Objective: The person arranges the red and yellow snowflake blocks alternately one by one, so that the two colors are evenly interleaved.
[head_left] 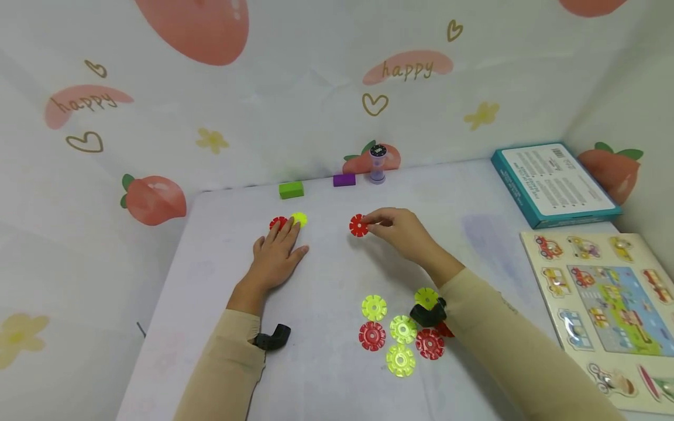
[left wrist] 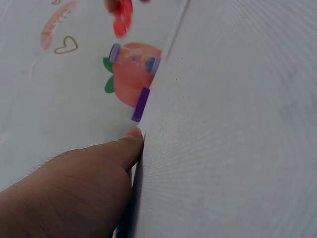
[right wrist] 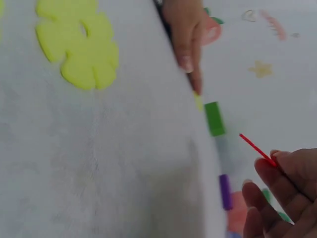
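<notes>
Between thumb and forefinger my right hand (head_left: 401,233) pinches a red notched disc (head_left: 358,225), held above the table; the right wrist view shows this disc (right wrist: 257,149) edge-on. My left hand (head_left: 275,257) lies flat with fingers extended, its fingertips over a red notched disc (head_left: 277,223) and beside a yellow one (head_left: 299,219). The fingers partly cover both discs. Nearer my body, several loose yellow discs (head_left: 374,307) and red discs (head_left: 372,336) lie on the table, some partly hidden behind the right wrist.
A green block (head_left: 291,190), a purple block (head_left: 344,180) and a small sand timer (head_left: 377,165) stand along the back edge. At the right are a teal-edged box (head_left: 558,184) and a wooden picture puzzle board (head_left: 547,292). A patterned cloth wall (head_left: 295,105) rises behind.
</notes>
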`<state>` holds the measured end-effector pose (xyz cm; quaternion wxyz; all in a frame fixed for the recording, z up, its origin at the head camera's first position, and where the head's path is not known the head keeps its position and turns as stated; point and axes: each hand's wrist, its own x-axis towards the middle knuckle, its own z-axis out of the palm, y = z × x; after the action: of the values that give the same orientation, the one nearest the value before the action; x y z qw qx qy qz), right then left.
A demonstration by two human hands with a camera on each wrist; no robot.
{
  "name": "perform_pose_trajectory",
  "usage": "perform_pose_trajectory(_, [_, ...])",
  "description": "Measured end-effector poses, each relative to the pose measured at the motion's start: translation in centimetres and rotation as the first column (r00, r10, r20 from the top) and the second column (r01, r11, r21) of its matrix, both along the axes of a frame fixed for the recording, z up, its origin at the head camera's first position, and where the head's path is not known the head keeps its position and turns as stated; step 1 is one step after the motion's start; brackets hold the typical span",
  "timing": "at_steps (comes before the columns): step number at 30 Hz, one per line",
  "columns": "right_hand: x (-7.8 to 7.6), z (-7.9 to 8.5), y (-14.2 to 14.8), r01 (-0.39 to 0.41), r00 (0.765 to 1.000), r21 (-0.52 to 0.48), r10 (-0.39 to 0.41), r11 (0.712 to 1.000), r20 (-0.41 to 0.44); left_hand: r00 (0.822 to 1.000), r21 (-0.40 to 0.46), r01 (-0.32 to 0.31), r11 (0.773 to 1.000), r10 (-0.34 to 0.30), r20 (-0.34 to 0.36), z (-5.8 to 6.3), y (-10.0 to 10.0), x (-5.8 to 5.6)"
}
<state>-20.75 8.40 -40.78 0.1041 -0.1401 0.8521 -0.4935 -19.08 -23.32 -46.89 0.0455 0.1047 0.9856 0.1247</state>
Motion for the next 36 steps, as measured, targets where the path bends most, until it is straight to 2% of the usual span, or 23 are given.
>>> perform_pose_trajectory(4, [-2.2, -1.1, -2.3, -0.039, 0.995, 0.055, 0.033, 0.998, 0.094, 1.000, -0.002, 0.004, 1.000, -0.004, -0.007, 0.0, 0.1, -0.1])
perform_pose_trajectory(8, [-3.6, -1.7, -4.1, -0.123, 0.983, 0.094, 0.108, 0.988, 0.151, 1.000, -0.008, 0.006, 1.000, -0.006, -0.004, 0.2, 0.2, -0.1])
perform_pose_trajectory(10, [-4.0, -1.9, -4.9, -0.162, 0.980, 0.154, 0.141, 0.975, 0.137, 1.000, -0.010, 0.005, 1.000, -0.005, 0.000, 0.3, 0.3, -0.1])
perform_pose_trajectory(12, [-4.2, -1.9, -5.5, -0.196, 0.980, 0.257, 0.179, 0.946, 0.087, 1.000, -0.011, 0.001, 1.000, -0.001, -0.001, 0.4, 0.3, 0.0])
perform_pose_trajectory(14, [-4.3, -1.8, -6.0, -0.233, 0.969, 0.394, 0.246, 0.889, 0.018, 1.000, -0.011, -0.002, 1.000, 0.002, -0.002, 0.5, 0.4, 0.0])
perform_pose_trajectory(16, [-4.3, -1.8, -6.3, -0.262, 0.945, 0.533, 0.326, 0.805, -0.027, 1.000, -0.011, -0.002, 1.000, 0.002, -0.001, 0.7, 0.4, 0.1])
perform_pose_trajectory(18, [-4.1, -1.9, -6.5, -0.284, 0.917, 0.642, 0.398, 0.712, -0.037, 1.000, -0.012, -0.001, 1.000, 0.002, 0.001, 0.8, 0.5, 0.2])
perform_pose_trajectory(19, [-4.0, -1.9, -6.6, -0.294, 0.905, 0.677, 0.425, 0.675, -0.031, 1.000, -0.016, -0.001, 1.000, 0.001, 0.001, 0.8, 0.5, 0.2])
perform_pose_trajectory(21, [-3.9, -2.0, -6.8, -0.310, 0.894, 0.714, 0.448, 0.627, -0.006, 1.000, -0.019, -0.002, 1.000, 0.002, 0.002, 0.8, 0.5, 0.2])
perform_pose_trajectory(23, [-4.0, -2.0, -7.1, -0.325, 0.889, 0.719, 0.458, 0.615, 0.011, 1.000, -0.017, -0.004, 1.000, 0.004, 0.004, 0.8, 0.4, 0.2])
perform_pose_trajectory(28, [-4.4, -1.9, -8.3, -0.382, 0.870, 0.690, 0.491, 0.614, 0.045, 1.000, -0.022, -0.016, 1.000, 0.016, 0.008, 0.5, 0.1, 0.2])
perform_pose_trajectory(32, [-4.6, -2.0, -9.2, -0.403, 0.857, 0.699, 0.511, 0.591, 0.061, 1.000, -0.022, -0.013, 1.000, 0.013, 0.013, 0.4, 0.1, 0.2])
perform_pose_trajectory(36, [-4.7, -2.0, -9.9, -0.391, 0.860, 0.721, 0.507, 0.573, 0.063, 1.000, -0.015, -0.008, 1.000, 0.009, 0.015, 0.5, 0.2, 0.0])
